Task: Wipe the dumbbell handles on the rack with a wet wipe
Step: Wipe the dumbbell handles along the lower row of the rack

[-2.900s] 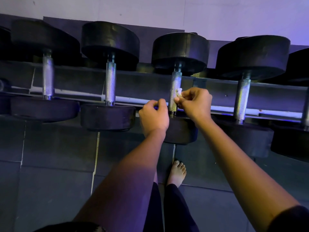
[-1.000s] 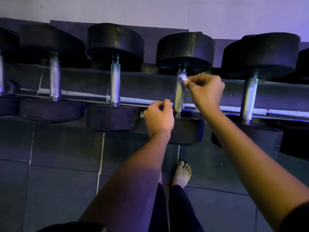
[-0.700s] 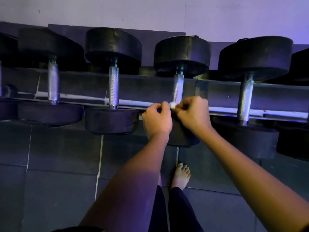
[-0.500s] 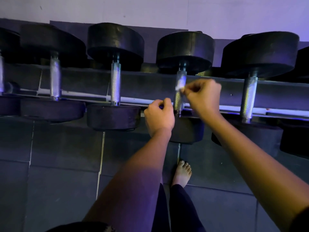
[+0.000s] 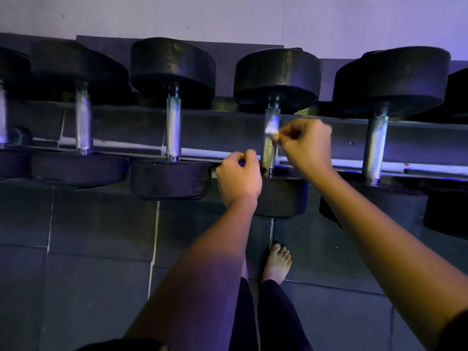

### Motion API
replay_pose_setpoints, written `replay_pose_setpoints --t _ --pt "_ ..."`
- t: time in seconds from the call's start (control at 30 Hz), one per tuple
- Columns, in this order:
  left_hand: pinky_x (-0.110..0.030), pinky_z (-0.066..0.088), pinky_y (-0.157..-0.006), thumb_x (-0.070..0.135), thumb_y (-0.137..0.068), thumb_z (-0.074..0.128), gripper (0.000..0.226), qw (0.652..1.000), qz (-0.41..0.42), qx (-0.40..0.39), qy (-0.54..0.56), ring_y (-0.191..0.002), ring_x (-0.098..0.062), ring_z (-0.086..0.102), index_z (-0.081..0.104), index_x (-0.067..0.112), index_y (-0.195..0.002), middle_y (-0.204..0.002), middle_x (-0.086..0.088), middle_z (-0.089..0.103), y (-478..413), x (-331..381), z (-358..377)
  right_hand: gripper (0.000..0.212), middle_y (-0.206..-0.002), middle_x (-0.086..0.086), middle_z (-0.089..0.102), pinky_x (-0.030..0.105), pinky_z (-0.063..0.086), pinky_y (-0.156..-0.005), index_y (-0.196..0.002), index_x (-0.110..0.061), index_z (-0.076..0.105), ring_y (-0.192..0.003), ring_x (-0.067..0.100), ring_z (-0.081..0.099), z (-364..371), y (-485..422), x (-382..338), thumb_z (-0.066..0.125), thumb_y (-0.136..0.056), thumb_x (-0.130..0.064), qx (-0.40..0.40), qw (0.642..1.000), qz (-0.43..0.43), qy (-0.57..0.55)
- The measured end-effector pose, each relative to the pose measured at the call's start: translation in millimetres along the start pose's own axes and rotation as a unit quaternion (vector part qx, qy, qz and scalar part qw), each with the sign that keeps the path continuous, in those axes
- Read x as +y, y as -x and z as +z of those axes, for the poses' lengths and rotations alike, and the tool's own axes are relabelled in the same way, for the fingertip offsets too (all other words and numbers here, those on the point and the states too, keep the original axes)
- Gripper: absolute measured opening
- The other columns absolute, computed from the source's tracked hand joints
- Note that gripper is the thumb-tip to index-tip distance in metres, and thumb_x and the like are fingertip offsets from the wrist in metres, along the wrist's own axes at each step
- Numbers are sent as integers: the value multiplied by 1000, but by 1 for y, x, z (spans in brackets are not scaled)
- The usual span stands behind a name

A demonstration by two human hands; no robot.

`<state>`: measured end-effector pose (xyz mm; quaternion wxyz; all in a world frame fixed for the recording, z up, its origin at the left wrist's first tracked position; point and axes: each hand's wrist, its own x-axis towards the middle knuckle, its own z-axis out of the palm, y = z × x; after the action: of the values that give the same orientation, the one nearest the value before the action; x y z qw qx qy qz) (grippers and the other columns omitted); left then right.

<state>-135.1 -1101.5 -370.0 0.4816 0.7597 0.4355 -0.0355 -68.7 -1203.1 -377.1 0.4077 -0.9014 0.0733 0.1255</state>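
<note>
The fingers (image 5: 291, 135) of the right hand (image 5: 307, 145) pinch a small, blurred white wipe (image 5: 271, 129) against the upper part of a knurled handle (image 5: 268, 153). The left hand (image 5: 239, 179) sits just left of that handle's lower end, its fingers curled at the front rail of the rack (image 5: 215, 127). Whether they clasp the rail cannot be told. The left wrist partly hides that dumbbell's near head. The outermost dumbbells are cut off at the frame edges.

wipe (image 5: 270, 129) in right fingertips (image 5: 285, 139): probably white | handle (image 5: 268, 154) behind them: silver, crosshatch knurl | heads (image 5: 277, 72) beyond them: black | floor (image 5: 88, 287): grey, pale seams
</note>
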Motion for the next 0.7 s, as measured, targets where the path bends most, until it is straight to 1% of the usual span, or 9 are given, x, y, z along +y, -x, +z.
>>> replay_pose_setpoints --t 0.07,0.17,0.27,0.33,0.43,0.5,0.57,0.63,0.7 --pt "-11 30 -37 24 -92 53 31 1000 0 -2 -3 -48 -7 42 61 10 -66 -54 4 48 -1 -2 1 6 -71 2 70 27 53 -69 -77 -14 74 -66 10 62 5 -17 -11 76 -79 -19 54 998 -9 -36" --pt "-16 32 -41 25 -91 53 31 1000 -3 -1 -9 -51 -9 44 64 8 -68 -57 1 52 -1 -3 1 8 -74 6 69 31 53 -73 -75 -15 72 -73 21 65 12 -28 -19 74 -78 -22 59 998 1 -12" --pt "-14 31 -40 25 -91 53 31 1000 -7 -2 -14 -52 -9 45 63 11 -66 -58 1 53 -1 -2 1 20 -71 10 65 29 50 -71 -66 -12 65 -72 25 62 11 -12 -16 75 -78 -25 -23 997 31 65" --pt "-15 30 -43 25 -90 53 30 1000 -6 3 -19 -53 -10 46 61 13 -64 -59 0 54 -2 -2 1 15 -74 12 68 32 53 -73 -66 -7 68 -76 27 65 9 7 -8 74 -76 -18 -92 989 39 105" --pt "-11 31 -41 23 -90 54 33 1000 -1 6 -19 -52 -10 44 55 18 -57 -56 1 51 -2 -1 1 12 -75 8 71 36 56 -75 -66 -13 69 -77 20 67 2 24 1 78 -74 -14 -139 987 49 67" --pt "-9 33 -41 22 -90 54 33 1000 1 -1 -8 -51 -9 44 57 16 -58 -56 1 52 -2 -2 1 14 -71 4 71 36 58 -72 -66 -16 70 -70 15 66 -5 20 4 81 -75 -16 -107 992 67 -9" --pt "-9 33 -40 22 -91 54 32 1000 1 -6 -4 -50 -8 44 60 13 -61 -56 1 52 -3 -3 1 14 -71 1 72 38 60 -75 -68 -20 70 -70 15 69 -10 8 6 81 -76 -15 -32 993 80 -86" --pt "-9 33 -40 22 -91 54 31 1000 1 -6 -4 -50 -8 43 59 12 -62 -55 2 50 -3 -4 1 9 -71 -4 72 36 60 -75 -73 -19 72 -71 12 71 -10 -2 5 78 -79 -15 22 991 70 -110" --pt "-8 34 -42 21 -92 54 32 1000 4 -7 -7 -49 -8 42 58 12 -62 -54 2 49 -2 -3 1 3 -70 -3 71 36 58 -75 -78 -15 74 -69 11 69 -3 -5 1 75 -81 -15 39 995 39 -88"
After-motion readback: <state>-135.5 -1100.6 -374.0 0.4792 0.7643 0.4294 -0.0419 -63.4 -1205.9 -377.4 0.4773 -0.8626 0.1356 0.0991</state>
